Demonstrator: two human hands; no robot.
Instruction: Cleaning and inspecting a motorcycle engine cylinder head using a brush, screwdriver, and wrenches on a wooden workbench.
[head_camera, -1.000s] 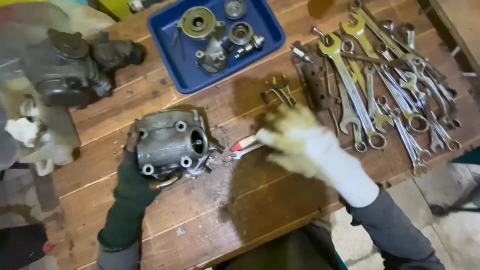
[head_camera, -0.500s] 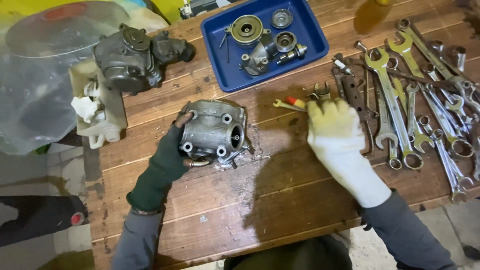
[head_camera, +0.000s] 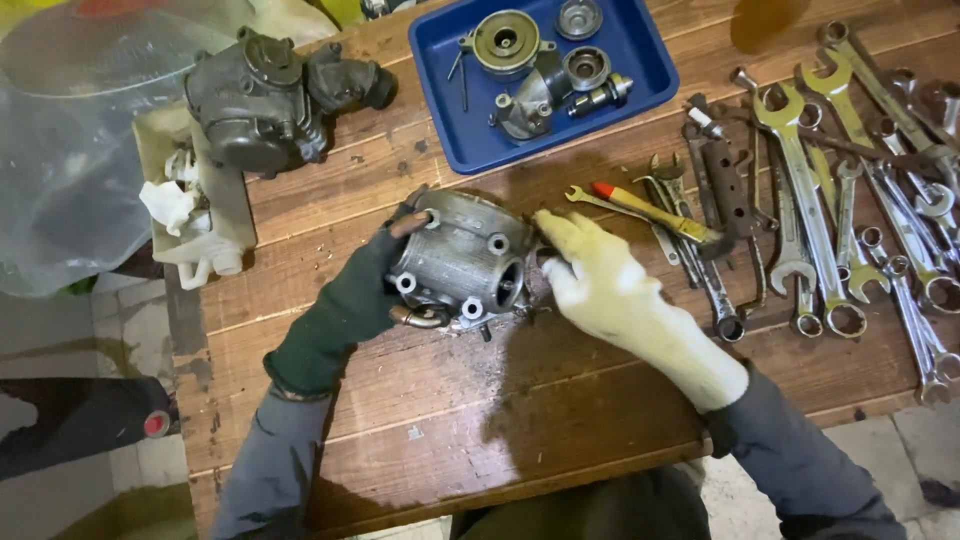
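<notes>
Wooden bench (head_camera: 560, 400); left hand (head_camera: 345, 300) grips metal housing (head_camera: 460, 262), right hand (head_camera: 600, 285) open, fingertips touching it.

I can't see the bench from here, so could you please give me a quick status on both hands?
Left hand grips metal housing. Right hand touches its right side, holding nothing. Screwdriver, wrenches lie right, apart.

There were no signs, screens or labels to see. The only wrapping was a big see-through plastic bag (head_camera: 70, 150) at the far left, hanging off the edge of the wooden table (head_camera: 450, 420). It looked crinkly and shiny. Just beside it sat a cream plastic tub (head_camera: 205, 215) with white scraps inside. A dark metal part rested on top of the tub.
</notes>
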